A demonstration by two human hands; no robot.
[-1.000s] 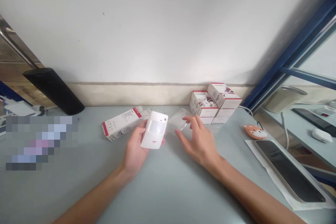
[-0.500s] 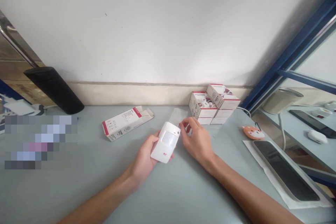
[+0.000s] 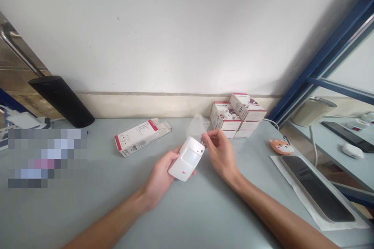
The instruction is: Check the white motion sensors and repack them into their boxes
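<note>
White motion sensor (image 3: pixel 188 158) in left hand (image 3: pixel 157 179) points up-right at right hand (image 3: pixel 219 151).

An orange fox charm (image 3: pixel 281 147) lies near a black tablet (image 3: pixel 317 188).

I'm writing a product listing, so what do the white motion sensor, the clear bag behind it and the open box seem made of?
The motion sensor looks like smooth, white moulded plastic, and its lens panel looks milky and translucent. The clear bag seems to be thin plastic film, judging by its creases and sheen. The open box looks like printed white paperboard, going by its thin folded flap.
</note>
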